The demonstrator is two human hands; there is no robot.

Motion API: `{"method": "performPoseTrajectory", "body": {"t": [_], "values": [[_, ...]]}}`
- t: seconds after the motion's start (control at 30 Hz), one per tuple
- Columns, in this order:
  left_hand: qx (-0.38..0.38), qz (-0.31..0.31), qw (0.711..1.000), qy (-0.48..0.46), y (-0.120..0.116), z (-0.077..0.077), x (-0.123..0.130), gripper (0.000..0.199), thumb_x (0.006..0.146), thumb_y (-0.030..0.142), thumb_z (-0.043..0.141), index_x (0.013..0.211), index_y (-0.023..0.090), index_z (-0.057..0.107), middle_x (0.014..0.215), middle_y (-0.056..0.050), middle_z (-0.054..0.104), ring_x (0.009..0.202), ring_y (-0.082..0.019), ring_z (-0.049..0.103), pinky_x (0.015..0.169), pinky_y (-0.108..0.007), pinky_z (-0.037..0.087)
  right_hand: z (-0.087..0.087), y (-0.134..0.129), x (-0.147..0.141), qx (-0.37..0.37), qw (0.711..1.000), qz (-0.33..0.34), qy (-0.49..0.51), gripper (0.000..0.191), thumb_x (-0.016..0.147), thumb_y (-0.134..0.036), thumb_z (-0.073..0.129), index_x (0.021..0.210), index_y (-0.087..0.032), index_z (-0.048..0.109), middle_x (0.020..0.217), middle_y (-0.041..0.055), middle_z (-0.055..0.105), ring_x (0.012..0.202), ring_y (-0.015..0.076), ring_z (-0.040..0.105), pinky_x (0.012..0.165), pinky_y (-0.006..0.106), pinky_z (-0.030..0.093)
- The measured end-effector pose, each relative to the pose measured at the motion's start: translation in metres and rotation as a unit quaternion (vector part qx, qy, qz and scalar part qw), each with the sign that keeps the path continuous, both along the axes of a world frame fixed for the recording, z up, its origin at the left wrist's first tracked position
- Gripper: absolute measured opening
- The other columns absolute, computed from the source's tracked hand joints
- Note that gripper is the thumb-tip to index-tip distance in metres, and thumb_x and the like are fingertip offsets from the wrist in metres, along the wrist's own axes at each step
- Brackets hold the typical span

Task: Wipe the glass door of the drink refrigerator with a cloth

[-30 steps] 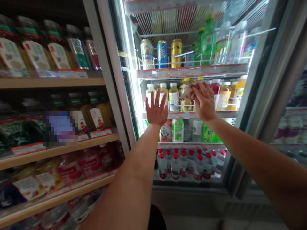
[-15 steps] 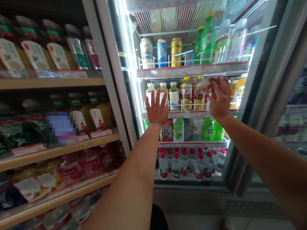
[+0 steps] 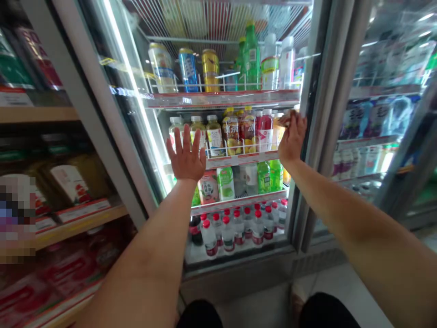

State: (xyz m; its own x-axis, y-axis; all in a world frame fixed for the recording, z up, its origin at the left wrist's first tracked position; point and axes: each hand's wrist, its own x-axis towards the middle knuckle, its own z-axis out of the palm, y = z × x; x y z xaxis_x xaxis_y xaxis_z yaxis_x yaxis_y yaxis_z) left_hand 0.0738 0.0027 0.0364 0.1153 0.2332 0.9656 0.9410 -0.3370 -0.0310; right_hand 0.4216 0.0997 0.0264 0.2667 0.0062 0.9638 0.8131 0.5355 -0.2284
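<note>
My left hand (image 3: 186,155) is spread flat, fingers up, against or just before the cooler's glass door, over the light-capped tea bottles (image 3: 214,135). Farther right, my right hand (image 3: 292,136) pinches a crumpled, patterned cloth or tissue (image 3: 285,119) near the door's right edge. Its exact kind is hard to make out. Behind the glass, dark tea bottles with yellow caps (image 3: 231,130) and red drink bottles (image 3: 264,130) stand between my two hands.
Cans (image 3: 210,70) and green bottles (image 3: 251,59) fill the shelf above; red-capped water bottles (image 3: 228,233) stand at the bottom. A metal door frame (image 3: 324,105) rises right of my right hand. Wooden shelves (image 3: 77,223) with drinks are at left.
The view has turned right, so the cooler appears farther left. My right hand has moved across the glass toward the door's right edge with the cloth. My left hand stays spread.
</note>
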Motion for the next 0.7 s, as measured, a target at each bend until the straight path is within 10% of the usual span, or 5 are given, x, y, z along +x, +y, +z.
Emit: {"method": "performPoseTrajectory", "body": {"t": [0.23, 0.5, 0.7], "values": [[0.009, -0.003, 1.000, 0.000, 0.001, -0.001, -0.001, 0.060, 0.101, 0.035, 0.048, 0.160, 0.026, 0.041, 0.171, -0.004, 0.023, 0.160, -0.027, 0.001, 0.131, -0.056, -0.007, -0.103, -0.053, -0.028, -0.053, 0.932, 0.052, -0.354, 0.067, 0.105, -0.017, 0.043, 0.164, -0.041, 0.024, 0.157, 0.0034, 0.052, 0.152, 0.0256, 0.040, 0.123, 0.053, 0.040], [0.012, 0.012, 1.000, 0.008, 0.000, -0.001, 0.000, 0.060, 0.101, 0.032, 0.048, 0.160, 0.024, 0.042, 0.170, -0.006, 0.024, 0.160, -0.029, 0.003, 0.131, -0.056, -0.006, -0.036, -0.011, 0.003, 0.029, 0.996, 0.001, -0.087, 0.054, 0.109, -0.027, 0.031, 0.162, -0.026, 0.036, 0.165, 0.0102, 0.038, 0.159, 0.0268, 0.024, 0.127, 0.059, 0.030], [0.007, 0.000, 1.000, 0.002, -0.001, -0.001, 0.000, 0.060, 0.101, 0.032, 0.048, 0.160, 0.025, 0.042, 0.170, -0.004, 0.024, 0.160, -0.027, 0.002, 0.131, -0.055, -0.007, -0.120, -0.021, -0.015, 0.049, 0.997, -0.029, 0.055, 0.054, 0.108, -0.027, 0.030, 0.162, -0.026, 0.034, 0.162, 0.0131, 0.042, 0.157, 0.0243, 0.027, 0.125, 0.060, 0.034]]}}
